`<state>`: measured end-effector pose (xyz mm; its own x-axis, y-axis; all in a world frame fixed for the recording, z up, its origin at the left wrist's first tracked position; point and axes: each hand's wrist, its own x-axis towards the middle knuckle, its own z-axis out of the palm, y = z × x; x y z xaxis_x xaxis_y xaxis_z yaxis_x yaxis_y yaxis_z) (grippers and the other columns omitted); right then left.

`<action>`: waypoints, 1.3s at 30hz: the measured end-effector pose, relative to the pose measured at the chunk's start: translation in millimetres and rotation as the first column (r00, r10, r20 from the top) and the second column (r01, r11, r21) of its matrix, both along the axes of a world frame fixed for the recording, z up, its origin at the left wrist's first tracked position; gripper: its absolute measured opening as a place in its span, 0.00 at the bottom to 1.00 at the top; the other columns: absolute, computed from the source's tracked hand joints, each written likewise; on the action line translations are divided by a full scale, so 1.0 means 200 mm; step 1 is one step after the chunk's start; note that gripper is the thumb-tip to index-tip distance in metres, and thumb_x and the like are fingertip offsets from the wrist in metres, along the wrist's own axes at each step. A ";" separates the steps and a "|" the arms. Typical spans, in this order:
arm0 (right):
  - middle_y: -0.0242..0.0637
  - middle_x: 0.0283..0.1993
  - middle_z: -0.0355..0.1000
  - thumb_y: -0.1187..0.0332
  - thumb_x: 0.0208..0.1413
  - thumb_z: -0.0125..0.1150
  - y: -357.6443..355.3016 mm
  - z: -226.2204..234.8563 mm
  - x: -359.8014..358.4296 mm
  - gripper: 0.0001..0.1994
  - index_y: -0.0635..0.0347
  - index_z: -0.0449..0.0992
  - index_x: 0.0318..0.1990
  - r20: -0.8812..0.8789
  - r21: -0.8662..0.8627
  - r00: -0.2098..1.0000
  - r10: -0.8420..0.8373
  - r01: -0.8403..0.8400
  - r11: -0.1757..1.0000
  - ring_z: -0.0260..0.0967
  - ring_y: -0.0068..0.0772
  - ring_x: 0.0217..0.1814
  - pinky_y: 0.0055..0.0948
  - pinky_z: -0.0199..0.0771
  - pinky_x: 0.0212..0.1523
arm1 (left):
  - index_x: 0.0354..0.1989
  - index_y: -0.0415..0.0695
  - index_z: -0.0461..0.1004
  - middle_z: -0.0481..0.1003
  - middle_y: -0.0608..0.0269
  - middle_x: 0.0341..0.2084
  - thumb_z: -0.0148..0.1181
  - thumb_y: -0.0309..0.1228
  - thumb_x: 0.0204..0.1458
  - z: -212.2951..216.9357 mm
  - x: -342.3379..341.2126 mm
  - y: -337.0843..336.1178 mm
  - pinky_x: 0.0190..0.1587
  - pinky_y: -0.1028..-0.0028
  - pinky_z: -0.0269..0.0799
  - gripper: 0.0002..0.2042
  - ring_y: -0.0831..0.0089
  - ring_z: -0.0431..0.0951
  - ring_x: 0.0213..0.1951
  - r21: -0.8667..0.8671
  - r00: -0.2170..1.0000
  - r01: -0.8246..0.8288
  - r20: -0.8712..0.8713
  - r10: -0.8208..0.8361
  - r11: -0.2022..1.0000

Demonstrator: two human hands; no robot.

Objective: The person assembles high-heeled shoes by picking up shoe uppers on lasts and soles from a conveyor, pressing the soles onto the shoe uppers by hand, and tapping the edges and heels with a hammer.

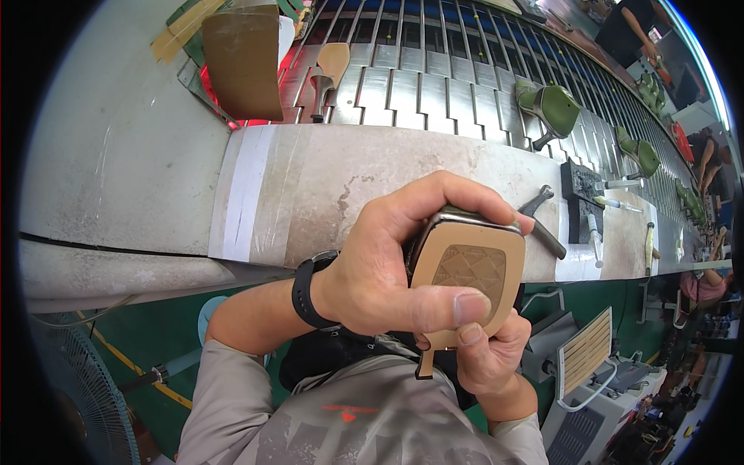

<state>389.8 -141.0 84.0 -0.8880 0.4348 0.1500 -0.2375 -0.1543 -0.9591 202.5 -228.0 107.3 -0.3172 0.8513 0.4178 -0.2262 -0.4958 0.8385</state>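
A heeled shoe (430,267) is held sole up above the near edge of the bench. Its tan sole has a brown patch with a diamond pattern, and its slim heel points down toward my shirt. My left hand (387,260), with a black watch on the wrist, wraps around the toe end, its thumb lying across the sole. From the lower right, my right hand (492,353) grips the shoe nearer its heel, thumb on the sole's edge. Palms and fingers hide much of the upper. Beyond my left fingertips lies a hammer (549,232) on the bench.
A slatted metal conveyor (434,85) runs behind the bench, carrying a tan-soled heeled shoe (329,70) and several green heeled shoes (554,108). Syringes (594,236) and a black block (580,209) lie at right. A fan (77,403) stands lower left. Other people work far right.
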 end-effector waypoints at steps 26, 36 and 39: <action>0.35 0.18 0.71 0.75 0.59 0.71 -0.11 -0.06 -0.08 0.06 0.68 0.83 0.31 -0.133 0.276 0.987 -0.091 0.125 0.953 0.68 0.29 0.17 0.29 0.64 0.20 | 0.37 0.37 0.76 0.84 0.41 0.40 0.68 0.27 0.58 0.26 -0.03 -0.14 0.49 0.67 0.81 0.07 0.64 0.86 0.43 -0.359 0.983 -0.182 -0.087 0.161 0.915; 0.46 0.31 0.83 0.64 0.69 0.63 0.06 0.02 -0.07 0.17 0.76 0.82 0.41 0.105 -0.164 0.994 -0.028 0.045 0.985 0.81 0.30 0.29 0.27 0.83 0.29 | 0.49 0.31 0.77 0.82 0.42 0.48 0.58 0.35 0.70 0.18 -0.20 0.08 0.54 0.67 0.80 0.15 0.64 0.84 0.51 -0.299 0.990 0.088 0.133 -0.050 0.950; 0.55 0.38 0.82 0.59 0.71 0.60 0.16 0.01 -0.07 0.21 0.78 0.79 0.48 0.056 -0.232 0.998 0.023 -0.010 0.973 0.82 0.36 0.32 0.32 0.86 0.30 | 0.58 0.29 0.74 0.78 0.37 0.56 0.55 0.41 0.71 0.06 -0.22 0.09 0.60 0.63 0.78 0.23 0.58 0.80 0.59 -0.124 0.984 0.118 0.150 -0.099 0.985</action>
